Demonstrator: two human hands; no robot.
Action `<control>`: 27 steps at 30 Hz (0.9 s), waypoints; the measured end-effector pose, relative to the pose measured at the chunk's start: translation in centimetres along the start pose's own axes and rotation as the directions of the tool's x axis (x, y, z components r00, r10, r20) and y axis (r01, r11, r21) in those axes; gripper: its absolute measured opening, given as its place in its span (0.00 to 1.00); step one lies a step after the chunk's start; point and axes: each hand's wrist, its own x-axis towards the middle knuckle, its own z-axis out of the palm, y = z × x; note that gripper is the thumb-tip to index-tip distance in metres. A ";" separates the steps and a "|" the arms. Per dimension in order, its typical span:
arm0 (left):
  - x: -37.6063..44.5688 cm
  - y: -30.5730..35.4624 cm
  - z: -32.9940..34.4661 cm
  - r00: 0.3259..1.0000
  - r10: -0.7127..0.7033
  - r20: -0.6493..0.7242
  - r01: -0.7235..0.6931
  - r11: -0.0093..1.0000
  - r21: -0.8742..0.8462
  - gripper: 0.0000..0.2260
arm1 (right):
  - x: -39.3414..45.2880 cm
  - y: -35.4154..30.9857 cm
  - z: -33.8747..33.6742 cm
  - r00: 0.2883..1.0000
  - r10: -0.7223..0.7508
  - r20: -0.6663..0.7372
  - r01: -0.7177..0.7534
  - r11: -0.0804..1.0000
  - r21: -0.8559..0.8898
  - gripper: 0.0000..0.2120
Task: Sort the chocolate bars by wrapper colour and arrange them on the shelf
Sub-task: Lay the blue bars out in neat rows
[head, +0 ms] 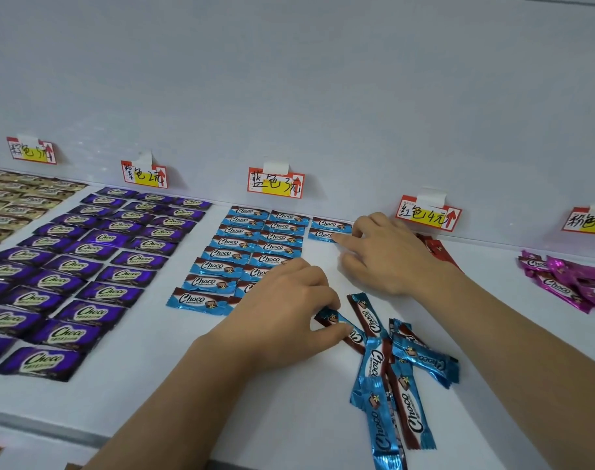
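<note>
Blue bar [336, 321] pinched in left hand [282, 313] beside the loose blue pile [401, 378]; right hand [384, 252], fingers straight, touches a row bar [321, 235] beyond it.

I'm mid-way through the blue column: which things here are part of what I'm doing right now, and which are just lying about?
In the job:
- left hand, pinching a blue bar
- right hand, touching the placed bar
- blue rows
- loose blue pile
- blue label

Lying about for now:
- purple rows
- gold rows
- pink pile
- red bars
- other labels
</note>
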 end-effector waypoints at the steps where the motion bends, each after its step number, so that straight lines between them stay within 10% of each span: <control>1: 0.0 0.0 0.0 1.000 0.003 0.002 -0.003 1.000 0.000 0.22 | 0.0 -0.1 -0.1 1.000 -0.004 -0.001 0.004 1.000 -0.001 0.32; 15: -0.2 -0.6 -0.4 0.997 0.062 0.039 -0.063 0.997 0.037 0.20 | -4.6 -0.2 -2.8 0.996 0.024 -0.085 -0.006 0.978 0.211 0.19; 27: -0.2 0.5 0.0 1.000 0.001 -0.008 0.000 0.996 0.089 0.16 | -6.4 -2.6 -4.4 0.961 0.084 0.265 -0.157 0.951 0.267 0.18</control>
